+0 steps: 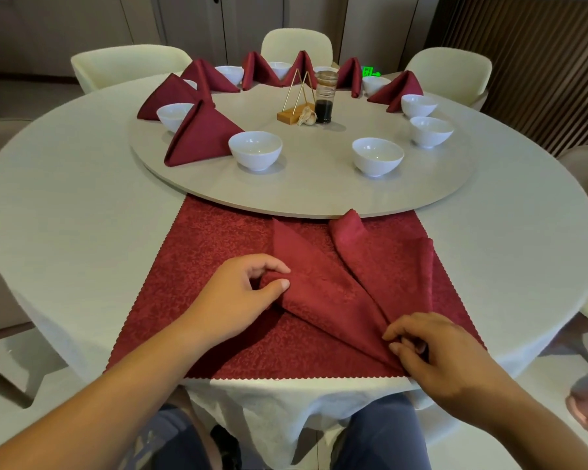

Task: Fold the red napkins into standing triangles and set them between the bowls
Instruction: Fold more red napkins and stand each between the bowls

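Red napkin [340, 293], pinched by left hand [233, 296] and right hand [435, 351] fingers [279, 285], lies before turntable [302, 188] with bowls [255, 151].

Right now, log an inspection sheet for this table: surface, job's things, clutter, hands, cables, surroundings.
Surface: table in white cloth, turntable on it, red mat at near edge.
Job's things: napkin half-folded on mat; standing napkins between far and left bowls; none between near right bowls.
Clutter: jar, stand, garlic at turntable centre.
Hands: left hand pinches napkin's left corner; right hand pinches its near corner.
Cables: nothing seen.
Surroundings: pale chairs.
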`<state>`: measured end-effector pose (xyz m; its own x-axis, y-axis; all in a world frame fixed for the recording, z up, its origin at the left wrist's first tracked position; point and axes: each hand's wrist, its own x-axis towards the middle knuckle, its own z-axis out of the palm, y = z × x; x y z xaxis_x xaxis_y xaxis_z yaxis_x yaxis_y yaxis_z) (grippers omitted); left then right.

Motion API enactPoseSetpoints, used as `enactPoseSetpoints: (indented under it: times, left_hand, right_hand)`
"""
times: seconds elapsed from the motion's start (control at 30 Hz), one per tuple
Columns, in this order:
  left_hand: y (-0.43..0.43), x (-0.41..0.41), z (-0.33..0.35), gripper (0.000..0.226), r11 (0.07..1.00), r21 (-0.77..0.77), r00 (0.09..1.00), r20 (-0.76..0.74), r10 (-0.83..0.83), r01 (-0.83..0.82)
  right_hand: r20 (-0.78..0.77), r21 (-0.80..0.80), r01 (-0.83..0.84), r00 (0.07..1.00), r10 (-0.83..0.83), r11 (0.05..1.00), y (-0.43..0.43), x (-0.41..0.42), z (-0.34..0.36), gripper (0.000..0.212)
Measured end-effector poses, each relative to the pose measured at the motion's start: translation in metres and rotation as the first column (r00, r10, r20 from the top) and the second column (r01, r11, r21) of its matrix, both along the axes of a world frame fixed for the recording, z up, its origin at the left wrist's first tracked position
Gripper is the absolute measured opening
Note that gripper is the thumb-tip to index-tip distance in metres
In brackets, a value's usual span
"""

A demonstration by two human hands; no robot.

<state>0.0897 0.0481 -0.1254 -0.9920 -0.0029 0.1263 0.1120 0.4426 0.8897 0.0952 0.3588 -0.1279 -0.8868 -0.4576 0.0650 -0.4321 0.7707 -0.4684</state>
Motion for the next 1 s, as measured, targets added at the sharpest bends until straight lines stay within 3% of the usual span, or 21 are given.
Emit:
enactPoseSetpoints:
  times: [0.27,0.47,0.77,1.0]
  left_hand:
    - [-0.019,0.035,0.003,0.020,0.995,-0.083,0.999,-0.029,0.046,-0.048]
    - [-0.037,0.079,-0.004,0.026,0.983,-0.171,0.997,0.032,0.068,-0.061]
    - [-0.026,0.066,-0.006,0.025,0.978,-0.131,0.987,0.003,0.161,-0.160]
    - [-0.023,0.043,-0.005,0.030,0.979,0.033,0.979,0.014,0.201,-0.201]
  right_hand:
    - [-0.049,0.013,0.031,0.998,-0.031,0.999,-0.015,-0.005,-0.005,0.022]
    - [-0.032,-0.013,-0.108,0.994,0.108,0.994,-0.032,-0.011,-0.005,0.019]
    - [0.077,-0.019,-0.168,0.983,0.169,0.986,-0.021,-0.017,0.011,0.027]
    - [0.055,-0.058,-0.145,0.987,0.148,0.988,-0.020,-0.008,0.003,0.025]
